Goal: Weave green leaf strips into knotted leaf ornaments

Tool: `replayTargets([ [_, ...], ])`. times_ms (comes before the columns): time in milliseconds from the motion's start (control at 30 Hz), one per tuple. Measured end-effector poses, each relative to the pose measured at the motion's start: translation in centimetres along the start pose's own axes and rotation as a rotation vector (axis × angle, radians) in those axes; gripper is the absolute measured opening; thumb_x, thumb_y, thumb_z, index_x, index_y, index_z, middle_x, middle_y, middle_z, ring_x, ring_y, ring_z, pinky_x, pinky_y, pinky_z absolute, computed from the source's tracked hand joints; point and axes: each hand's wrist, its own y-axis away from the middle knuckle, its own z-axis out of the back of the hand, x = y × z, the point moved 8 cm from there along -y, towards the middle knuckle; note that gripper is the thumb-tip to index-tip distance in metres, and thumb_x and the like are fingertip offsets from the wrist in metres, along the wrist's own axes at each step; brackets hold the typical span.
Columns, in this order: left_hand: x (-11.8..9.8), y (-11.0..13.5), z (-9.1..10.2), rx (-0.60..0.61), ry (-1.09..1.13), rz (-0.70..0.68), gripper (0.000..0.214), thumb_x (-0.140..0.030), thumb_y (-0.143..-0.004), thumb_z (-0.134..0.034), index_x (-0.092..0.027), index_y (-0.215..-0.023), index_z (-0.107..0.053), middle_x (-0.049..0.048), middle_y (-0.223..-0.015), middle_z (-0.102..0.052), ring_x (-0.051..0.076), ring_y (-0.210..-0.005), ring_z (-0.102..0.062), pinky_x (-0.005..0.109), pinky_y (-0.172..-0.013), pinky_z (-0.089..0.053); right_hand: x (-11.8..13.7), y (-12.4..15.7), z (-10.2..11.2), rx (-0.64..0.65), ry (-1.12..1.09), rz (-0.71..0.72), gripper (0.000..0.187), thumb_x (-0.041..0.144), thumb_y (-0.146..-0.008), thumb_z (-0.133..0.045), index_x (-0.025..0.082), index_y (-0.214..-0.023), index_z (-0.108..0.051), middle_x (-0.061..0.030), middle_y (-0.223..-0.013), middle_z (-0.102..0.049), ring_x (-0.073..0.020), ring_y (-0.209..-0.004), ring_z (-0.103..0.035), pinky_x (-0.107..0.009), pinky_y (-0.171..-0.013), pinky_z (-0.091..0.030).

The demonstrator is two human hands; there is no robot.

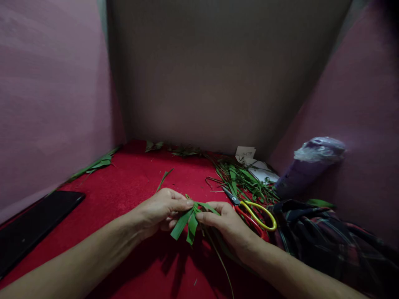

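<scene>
Over the red cloth, both hands meet at a small bunch of green leaf strips (192,227). My left hand (165,207) pinches the bunch between thumb and fingers from the left. My right hand (222,222) grips its right side with thumb and forefinger. Two broad strips with cut ends point down toward me, and a narrow one runs right, over the right fingers. A long thin stem (222,257) trails below the right hand. Scissors (249,211) with one yellow and one red handle lie just beyond the right hand, partly hidden by it.
A heap of leaves and stems (246,180) lies at the back right, by white papers (260,170). A purple plastic-wrapped roll (311,164) leans on the right wall, above dark plaid fabric (330,236). A black phone-like slab (40,220) lies left on the red cloth (131,170).
</scene>
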Motion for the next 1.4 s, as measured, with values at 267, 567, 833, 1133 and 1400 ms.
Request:
replayTargets([
  [267,-0.7,0.3,0.1,0.001,-0.121,-0.063,0.036,-0.045,-0.071,-0.064,-0.017,-0.054,-0.051,-0.0095,-0.037,-0.032,0.004,-0.032,-0.021,0.022,-0.034,-0.009,0.0,-0.1,0.0,-0.023,-0.032,0.004,0.018,0.029,-0.064,-0.067,0.013,-0.064,-0.06,0.0035,-0.054,-0.048,-0.0072,-0.047,-0.036,-0.022,-0.05,-0.028],
  [567,-0.9,0.4,0.2,-0.014,-0.172,-0.092,0.035,-0.045,-0.072,-0.063,-0.017,-0.054,-0.053,-0.0093,-0.036,-0.034,0.003,-0.03,-0.02,0.023,-0.033,-0.008,0.2,0.0,0.3,-0.073,0.006,-0.003,0.018,0.027,-0.063,-0.067,0.014,-0.06,-0.056,0.0053,-0.051,-0.045,-0.0064,-0.046,-0.034,-0.022,-0.047,-0.023],
  [833,-1.3,0.4,0.1,-0.009,-0.242,-0.114,0.035,-0.046,-0.072,-0.061,-0.017,-0.055,-0.054,-0.0086,-0.038,-0.037,0.004,-0.032,-0.024,0.021,-0.034,-0.013,0.1,0.0,0.3,-0.07,0.002,-0.008,0.017,0.027,-0.063,-0.066,0.014,-0.062,-0.056,0.0045,-0.051,-0.048,-0.0068,-0.045,-0.037,-0.022,-0.047,-0.025],
  [1133,-1.4,0.2,0.2,-0.013,-0.255,-0.147,0.033,-0.045,-0.071,-0.062,-0.016,-0.058,-0.055,-0.0079,-0.038,-0.04,0.005,-0.034,-0.031,0.021,-0.036,-0.018,0.4,0.0,0.3,-0.073,0.014,0.021,0.016,0.027,-0.063,-0.066,0.013,-0.063,-0.057,0.0047,-0.052,-0.047,-0.0067,-0.047,-0.035,-0.022,-0.048,-0.025],
  [1400,-1.3,0.3,0.3,-0.017,-0.261,-0.149,0.03,-0.043,-0.073,-0.06,-0.016,-0.06,-0.057,-0.0072,-0.041,-0.043,0.006,-0.035,-0.033,0.021,-0.037,-0.02,0.4,-0.1,0.2,-0.068,0.004,0.017,0.017,0.028,-0.063,-0.067,0.012,-0.066,-0.06,0.0035,-0.054,-0.05,-0.0071,-0.047,-0.037,-0.022,-0.05,-0.027],
])
